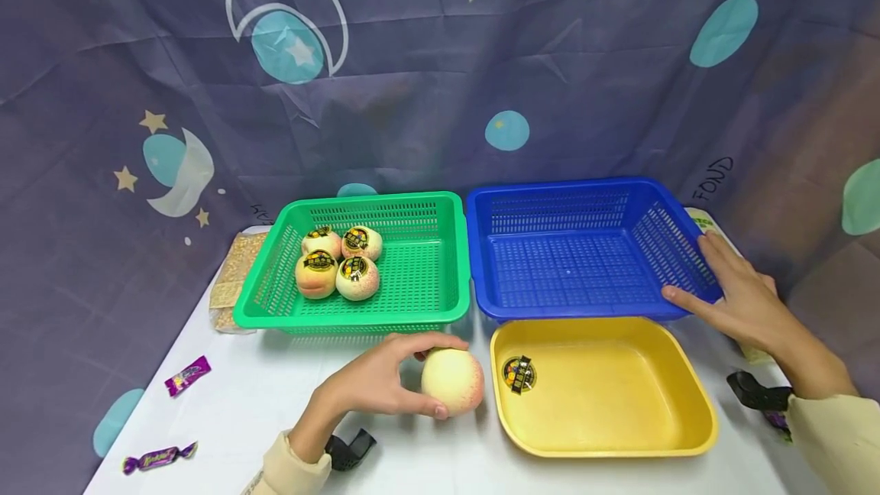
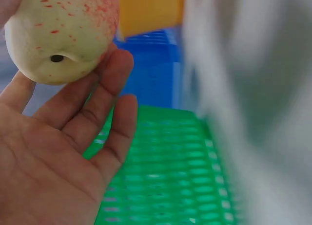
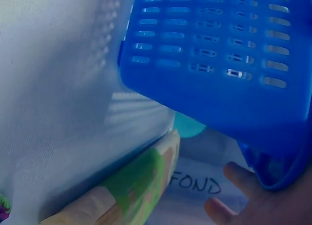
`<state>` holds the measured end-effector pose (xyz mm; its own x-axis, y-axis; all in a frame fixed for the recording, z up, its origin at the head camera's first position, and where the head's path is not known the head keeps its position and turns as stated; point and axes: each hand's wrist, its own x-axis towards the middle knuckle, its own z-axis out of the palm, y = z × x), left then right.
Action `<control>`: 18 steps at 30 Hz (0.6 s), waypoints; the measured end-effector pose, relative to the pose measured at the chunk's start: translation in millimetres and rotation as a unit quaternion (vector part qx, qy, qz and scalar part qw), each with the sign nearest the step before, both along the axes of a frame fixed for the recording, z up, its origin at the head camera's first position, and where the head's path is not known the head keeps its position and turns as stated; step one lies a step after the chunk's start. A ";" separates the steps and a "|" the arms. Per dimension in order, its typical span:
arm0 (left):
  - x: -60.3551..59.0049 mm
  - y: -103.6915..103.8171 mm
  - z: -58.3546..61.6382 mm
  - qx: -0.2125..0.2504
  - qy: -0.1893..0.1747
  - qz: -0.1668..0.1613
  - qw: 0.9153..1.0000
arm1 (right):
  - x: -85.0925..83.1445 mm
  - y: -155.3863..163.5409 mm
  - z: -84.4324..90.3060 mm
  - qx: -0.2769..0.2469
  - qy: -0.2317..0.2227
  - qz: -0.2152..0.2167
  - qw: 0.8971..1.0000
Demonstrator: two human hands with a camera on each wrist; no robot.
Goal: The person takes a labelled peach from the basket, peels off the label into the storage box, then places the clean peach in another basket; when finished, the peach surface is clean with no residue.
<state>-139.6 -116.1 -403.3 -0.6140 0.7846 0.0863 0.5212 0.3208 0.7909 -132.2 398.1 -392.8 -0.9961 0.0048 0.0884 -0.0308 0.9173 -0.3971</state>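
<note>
My left hand holds a pale peach with a pink blush, thumb in front and fingers behind, just left of the yellow tray. The left wrist view shows the peach close up, with a dark hole in its end. My right hand rests at the right rim of the blue basket, thumb over the front corner and fingers stretched along the outside. In the right wrist view two fingertips stick out beside the basket wall. Several labelled peaches sit in the green basket.
A black-and-gold sticker is on the tray's left side. Purple-wrapped candies lie at the left. A packet of grains stands left of the green basket, and a green-labelled packet right of the blue one. Patterned cloth hangs behind.
</note>
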 end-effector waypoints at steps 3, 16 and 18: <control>-1.3 2.9 13.5 0.026 0.004 -0.017 1.000 | 0.6 -0.2 0.2 -0.009 -0.011 -0.001 1.000; -31.5 30.4 55.5 0.072 0.006 -0.035 0.997 | 3.7 1.1 3.0 -0.036 -0.045 0.010 0.998; -38.2 36.8 59.5 0.076 0.006 -0.037 0.996 | 3.5 1.1 3.1 -0.040 -0.045 0.009 0.998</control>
<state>-177.7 -79.3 -343.9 -0.5530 0.8051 0.2142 0.5484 0.1582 0.8211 -128.7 399.2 -389.7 -1.0000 -0.0094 -0.0018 -0.0074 0.8817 -0.4718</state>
